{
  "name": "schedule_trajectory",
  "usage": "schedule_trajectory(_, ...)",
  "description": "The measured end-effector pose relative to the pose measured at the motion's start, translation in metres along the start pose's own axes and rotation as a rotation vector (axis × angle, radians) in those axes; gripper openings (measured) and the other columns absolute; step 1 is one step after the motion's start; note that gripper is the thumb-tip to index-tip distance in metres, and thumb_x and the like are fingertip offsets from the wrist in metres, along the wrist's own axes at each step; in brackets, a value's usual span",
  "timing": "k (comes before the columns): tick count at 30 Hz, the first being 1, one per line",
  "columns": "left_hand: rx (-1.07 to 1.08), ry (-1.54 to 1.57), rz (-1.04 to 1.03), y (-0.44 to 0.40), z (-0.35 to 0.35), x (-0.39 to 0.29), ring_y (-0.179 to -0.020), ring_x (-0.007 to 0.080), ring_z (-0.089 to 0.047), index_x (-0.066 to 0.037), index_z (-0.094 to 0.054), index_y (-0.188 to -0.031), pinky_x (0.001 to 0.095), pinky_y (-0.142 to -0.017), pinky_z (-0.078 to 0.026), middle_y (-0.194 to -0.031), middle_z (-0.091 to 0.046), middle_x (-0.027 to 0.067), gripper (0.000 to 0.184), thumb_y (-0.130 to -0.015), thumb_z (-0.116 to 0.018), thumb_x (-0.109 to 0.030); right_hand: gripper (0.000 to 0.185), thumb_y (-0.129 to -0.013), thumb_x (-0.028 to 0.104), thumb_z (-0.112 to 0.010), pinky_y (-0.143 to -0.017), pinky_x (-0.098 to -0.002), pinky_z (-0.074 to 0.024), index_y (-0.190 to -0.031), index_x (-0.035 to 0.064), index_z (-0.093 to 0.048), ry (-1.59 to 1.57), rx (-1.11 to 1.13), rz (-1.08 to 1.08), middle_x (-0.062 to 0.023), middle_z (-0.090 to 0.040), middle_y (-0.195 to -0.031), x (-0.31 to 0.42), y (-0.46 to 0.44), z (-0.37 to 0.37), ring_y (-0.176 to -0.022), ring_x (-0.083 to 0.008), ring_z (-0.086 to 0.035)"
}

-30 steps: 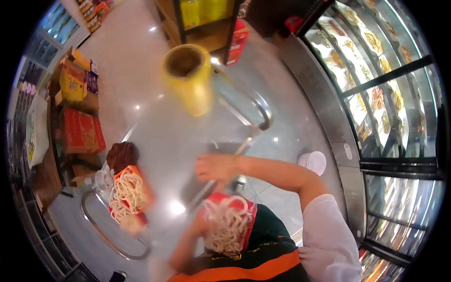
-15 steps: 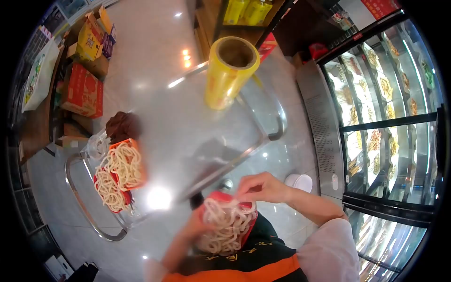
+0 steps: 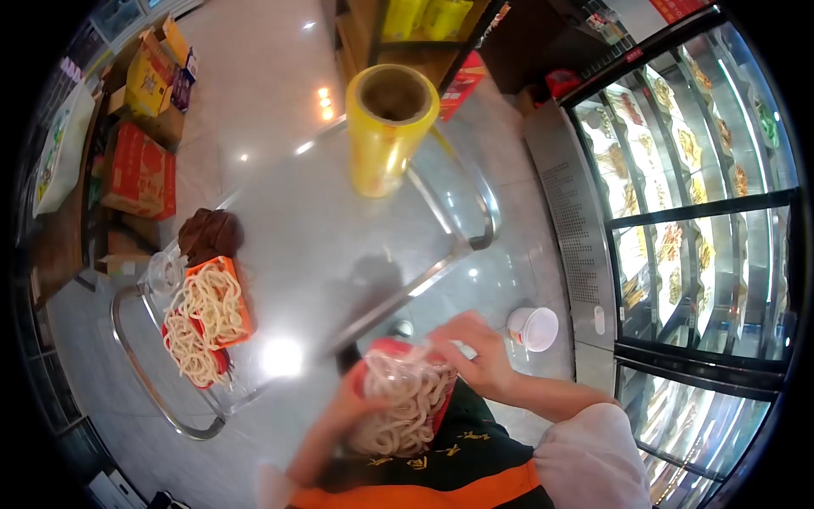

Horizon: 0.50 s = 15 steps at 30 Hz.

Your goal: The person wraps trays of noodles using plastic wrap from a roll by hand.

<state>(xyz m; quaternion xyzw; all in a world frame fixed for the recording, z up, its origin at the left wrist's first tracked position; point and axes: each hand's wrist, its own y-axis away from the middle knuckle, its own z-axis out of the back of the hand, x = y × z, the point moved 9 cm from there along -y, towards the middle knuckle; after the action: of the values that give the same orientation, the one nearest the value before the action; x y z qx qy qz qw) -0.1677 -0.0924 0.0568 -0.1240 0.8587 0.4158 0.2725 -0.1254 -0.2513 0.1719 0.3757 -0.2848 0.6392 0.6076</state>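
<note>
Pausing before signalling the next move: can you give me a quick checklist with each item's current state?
1. Left grip on the held box: ok, at its side.
2. Right grip pinching the film: cannot tell, fingers blurred.
3. Film sealed all round: cannot tell, underside hidden.
4. Roll upright on the table: ok.
5. Orange box apart from the roll: ok.

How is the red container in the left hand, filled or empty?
Filled: thick pale noodles show across the red container in the left hand; their depth is hidden.
</note>
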Motion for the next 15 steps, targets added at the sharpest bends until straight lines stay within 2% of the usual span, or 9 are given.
schedule_trajectory(2, -0.022, -0.013, -0.042, -0.003, 0.006, 0.006, -0.100, 0.0204, -0.049, -0.003, -0.034, -0.121, 0.0313, -0.085, -0.042, -0.110, -0.049, 0.0101, 0.074, -0.055, -0.069, -0.001, 0.016, -0.077, 0.004, -0.053, -0.069, -0.0274, -0.0418, -0.092, 0.0008, -0.056, -0.271, -0.239, -0.076, -0.0100, -0.053, -0.090, -0.021, 0.012, 0.014, -0.078, -0.0211, -0.051)
schedule_trajectory(3, -0.020, -0.016, -0.042, -0.003, 0.006, 0.005, -0.100, 0.0204, -0.049, -0.003, -0.034, -0.121, 0.0313, -0.085, -0.042, -0.110, -0.049, 0.0101, 0.074, -0.055, -0.069, -0.001, 0.016, -0.077, 0.004, -0.053, -0.069, -0.0274, -0.0418, -0.092, 0.0008, -0.056, -0.271, -0.243, -0.076, -0.0100, -0.053, -0.090, -0.022, 0.014, 0.018, -0.078, -0.0211, -0.051)
schedule_trajectory(5, -0.017, 0.020, -0.037, -0.003, 0.004, 0.000, -0.100, 0.0204, -0.049, -0.003, -0.034, -0.121, 0.0318, -0.085, -0.042, -0.110, -0.049, 0.0100, 0.075, -0.056, -0.069, -0.002, 0.022, -0.078, 0.003, -0.051, -0.069, -0.0261, -0.0415, -0.100, 0.0011, -0.052, -0.242, -0.094, -0.050, -0.0114, -0.051, -0.097, -0.019, 0.014, 0.013, -0.080, -0.0185, -0.051)
schedule_trajectory(6, -0.012, 0.017, -0.037, -0.004, 0.003, 0.000, -0.100, 0.0204, -0.049, -0.003, -0.034, -0.121, 0.0318, -0.085, -0.042, -0.110, -0.049, 0.0100, 0.075, -0.056, -0.069, -0.002, 0.022, -0.078, 0.003, -0.051, -0.069, -0.0261, -0.0415, -0.100, 0.0011, -0.052, -0.239, -0.099, -0.051, -0.0114, -0.051, -0.097, -0.016, 0.012, 0.013, -0.080, -0.0185, -0.051)
schedule_trajectory(9, 0.003, 0.036, -0.039, -0.004, 0.002, 0.001, -0.100, 0.0199, -0.049, -0.003, -0.034, -0.121, 0.0324, -0.085, -0.042, -0.111, -0.049, 0.0097, 0.073, -0.057, -0.069, -0.002, 0.017, -0.079, 0.004, -0.052, -0.067, -0.0253, -0.0420, -0.095, 0.0010, -0.056, -0.265, -0.105, -0.109, -0.0101, -0.053, -0.092, -0.016, 0.006, 0.009, -0.075, -0.0157, -0.052)
schedule_trajectory(11, -0.013, -0.049, -0.046, -0.005, 0.005, 0.004, -0.101, 0.0196, -0.049, -0.003, -0.034, -0.120, 0.0324, -0.086, -0.041, -0.111, -0.049, 0.0091, 0.071, -0.058, -0.067, -0.002, 0.013, -0.077, 0.006, -0.055, -0.062, -0.0243, -0.0424, -0.088, 0.0019, -0.059, -0.460, -0.003, -0.268, -0.0081, -0.055, -0.086, -0.037, 0.006, -0.005, -0.069, -0.0134, -0.052)
schedule_trajectory(15, -0.028, -0.017, 0.003, -0.003, 0.005, 0.005, -0.102, 0.0196, -0.048, -0.004, -0.035, -0.120, 0.0319, -0.087, -0.041, -0.111, -0.049, 0.0087, 0.069, -0.058, -0.066, -0.001, 0.008, -0.073, 0.007, -0.060, -0.057, -0.0244, -0.0424, -0.080, 0.0026, -0.061, -0.328, 0.029, -0.294, -0.0072, -0.056, -0.079, -0.026, 0.006, -0.006, -0.063, -0.0150, -0.052)
